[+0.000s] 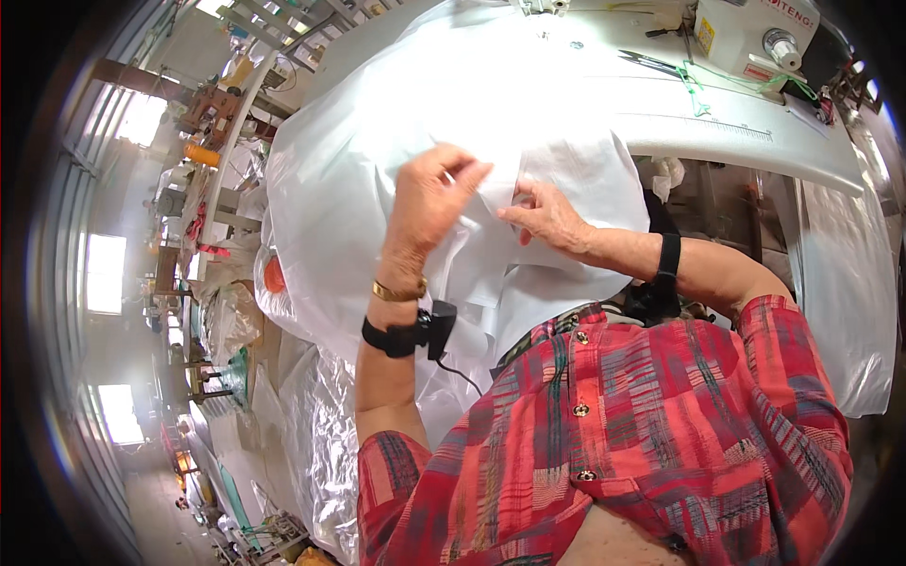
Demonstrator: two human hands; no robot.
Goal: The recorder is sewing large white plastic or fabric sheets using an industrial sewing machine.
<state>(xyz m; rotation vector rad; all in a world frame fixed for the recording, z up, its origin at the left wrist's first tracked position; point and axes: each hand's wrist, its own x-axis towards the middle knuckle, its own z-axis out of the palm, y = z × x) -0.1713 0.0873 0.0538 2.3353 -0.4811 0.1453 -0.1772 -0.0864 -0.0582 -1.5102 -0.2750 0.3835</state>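
White cloth (566, 269) spreads over the table and down over my lap, washed out by bright light at the far side. My left hand (429, 203) is raised over it, with thumb and forefinger pinched together at a fold of the cloth. To its right, my right hand (552, 217) pinches the edge of the same fold between thumb and fingers. A short stretch of cloth lies between the two hands. Glare hides exactly how much of it the left fingertips grip.
At the far right stands a white sewing machine head (755, 38) on a pale tabletop with a printed ruler (741, 130). Dark thread snips (651, 64) with green cord lie near it. Clear plastic sheeting (330, 443) hangs at the left, and a plastic-covered stack (845, 292) at the right.
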